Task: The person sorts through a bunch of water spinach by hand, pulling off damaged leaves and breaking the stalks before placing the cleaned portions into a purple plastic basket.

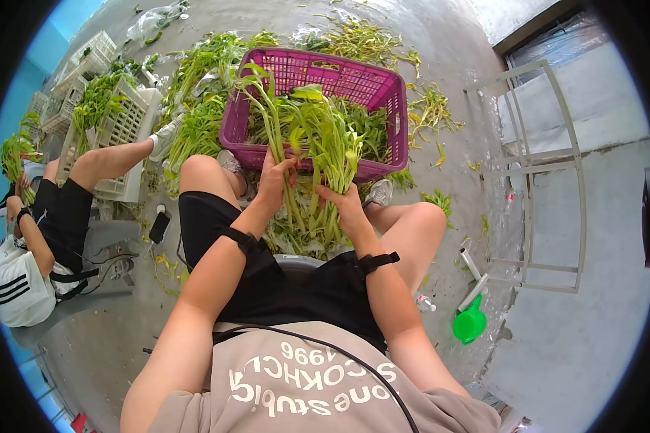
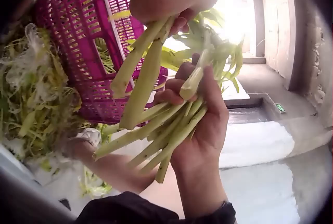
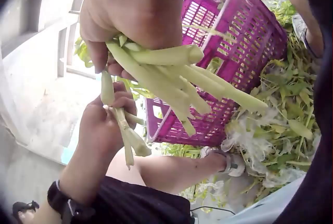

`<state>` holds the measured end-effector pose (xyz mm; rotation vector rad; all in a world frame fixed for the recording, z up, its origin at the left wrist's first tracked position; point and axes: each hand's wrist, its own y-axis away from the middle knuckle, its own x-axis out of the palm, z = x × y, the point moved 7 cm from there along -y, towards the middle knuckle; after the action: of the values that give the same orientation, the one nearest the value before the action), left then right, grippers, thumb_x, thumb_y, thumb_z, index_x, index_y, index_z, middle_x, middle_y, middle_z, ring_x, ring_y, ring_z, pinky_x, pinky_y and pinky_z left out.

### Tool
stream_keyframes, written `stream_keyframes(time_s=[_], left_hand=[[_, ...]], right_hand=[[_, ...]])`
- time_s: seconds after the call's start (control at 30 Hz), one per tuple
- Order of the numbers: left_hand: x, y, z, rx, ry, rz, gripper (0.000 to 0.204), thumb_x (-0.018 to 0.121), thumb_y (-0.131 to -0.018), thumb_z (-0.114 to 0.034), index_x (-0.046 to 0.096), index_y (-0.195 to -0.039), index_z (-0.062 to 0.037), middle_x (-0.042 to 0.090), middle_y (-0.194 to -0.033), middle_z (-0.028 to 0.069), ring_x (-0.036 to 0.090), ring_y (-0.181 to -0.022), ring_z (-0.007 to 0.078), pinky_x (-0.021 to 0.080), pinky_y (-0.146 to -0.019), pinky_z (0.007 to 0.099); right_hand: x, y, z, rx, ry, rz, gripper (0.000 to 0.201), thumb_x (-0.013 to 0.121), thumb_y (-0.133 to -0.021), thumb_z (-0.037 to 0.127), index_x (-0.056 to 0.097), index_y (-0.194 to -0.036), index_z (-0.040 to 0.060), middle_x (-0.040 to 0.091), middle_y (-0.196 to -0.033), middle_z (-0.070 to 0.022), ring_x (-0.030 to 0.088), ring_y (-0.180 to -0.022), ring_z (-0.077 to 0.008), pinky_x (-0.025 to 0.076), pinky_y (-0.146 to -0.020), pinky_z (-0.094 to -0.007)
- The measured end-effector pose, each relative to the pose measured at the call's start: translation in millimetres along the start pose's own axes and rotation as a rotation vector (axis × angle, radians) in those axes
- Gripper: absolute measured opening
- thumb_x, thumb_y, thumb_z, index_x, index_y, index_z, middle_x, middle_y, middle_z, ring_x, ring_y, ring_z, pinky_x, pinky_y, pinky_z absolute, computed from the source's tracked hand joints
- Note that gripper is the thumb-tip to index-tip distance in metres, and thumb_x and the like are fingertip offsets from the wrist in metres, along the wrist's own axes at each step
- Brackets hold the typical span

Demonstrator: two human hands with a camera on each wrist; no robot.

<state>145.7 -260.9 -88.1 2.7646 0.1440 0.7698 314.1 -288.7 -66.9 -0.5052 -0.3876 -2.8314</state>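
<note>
In the head view my left hand (image 1: pixel 273 179) grips a few long leafy green stalks (image 1: pixel 271 121). Their thick cut ends (image 2: pixel 144 78) point down in the left wrist view. Beside it, my right hand (image 1: pixel 345 208) holds a fuller bunch of the same leafy greens (image 1: pixel 334 148), with fingers and thumb wrapped round the stems. The bunch's pale cut ends (image 3: pixel 177 86) fan out below that hand in the right wrist view. Both hands are close together over the near rim of a purple plastic crate (image 1: pixel 231 133), which has more greens inside.
Piles of greens (image 1: pixel 202 130) lie left of the crate, with yellowed stems (image 1: pixel 361 43) behind it. At the left sits another person (image 1: pixel 32 267) by pale crates (image 1: pixel 119 115). A metal frame (image 1: pixel 578 166) leans at the right, near a green scoop-like item (image 1: pixel 469 321).
</note>
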Motion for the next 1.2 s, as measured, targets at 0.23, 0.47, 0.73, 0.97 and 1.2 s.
stream_keyframes(time_s=[0.23,0.47,0.73,0.97,1.2], left_hand=[[9.8,3.6,0.5,0.024,0.058,0.053,0.031,0.06,-0.097,-0.01,0.046,-0.124,-0.0091,0.058,-0.085,0.0059,0.049,-0.055,0.0123,0.042,-0.051,0.03],[16.6,7.5,10.7,-0.058,0.111,0.177,0.028,0.066,-0.096,-0.016,0.055,-0.12,-0.0059,0.062,-0.086,0.0027,0.055,-0.063,0.0104,0.044,-0.057,0.0271],[0.1,-3.7,3.0,-0.007,0.069,0.149,0.032,0.066,-0.09,-0.017,0.058,-0.118,-0.003,0.058,-0.086,0.003,0.056,-0.061,0.0109,0.049,-0.053,0.0282],[-3.8,-6.1,-0.8,0.037,0.09,0.129,0.032,0.066,-0.087,-0.012,0.051,-0.113,-0.0019,0.058,-0.084,0.008,0.056,-0.054,0.0146,0.053,-0.05,0.0311],[22.3,15.0,-12.9,-0.057,0.114,0.143,0.026,0.067,-0.091,-0.014,0.05,-0.11,-0.0084,0.058,-0.082,0.0048,0.053,-0.054,0.0103,0.043,-0.047,0.0278]], right_hand=[[-3.8,-1.7,-5.3,0.011,-0.008,0.002,0.016,0.075,-0.086,0.0,0.066,-0.099,0.0,0.064,-0.08,-0.0034,0.058,-0.064,-0.0135,0.045,-0.058,-0.0296],[4.0,1.6,-6.0,0.058,0.228,0.101,0.024,0.077,-0.085,0.003,0.068,-0.108,-0.0004,0.066,-0.085,-0.0019,0.059,-0.07,-0.011,0.047,-0.062,-0.0279],[-12.0,-3.3,-0.5,0.028,0.038,-0.054,0.022,0.076,-0.088,0.007,0.067,-0.106,0.0002,0.064,-0.078,-0.0027,0.057,-0.062,-0.0127,0.046,-0.059,-0.0285],[-20.7,-3.3,0.3,0.053,-0.278,-0.083,0.023,0.066,-0.096,0.013,0.058,-0.115,0.0016,0.058,-0.082,-0.0047,0.056,-0.066,-0.0158,0.046,-0.063,-0.0309],[-23.8,-6.3,-4.7,0.089,-0.38,-0.06,0.024,0.066,-0.094,0.012,0.06,-0.114,0.0001,0.062,-0.085,-0.0053,0.058,-0.07,-0.0165,0.048,-0.066,-0.0311]])
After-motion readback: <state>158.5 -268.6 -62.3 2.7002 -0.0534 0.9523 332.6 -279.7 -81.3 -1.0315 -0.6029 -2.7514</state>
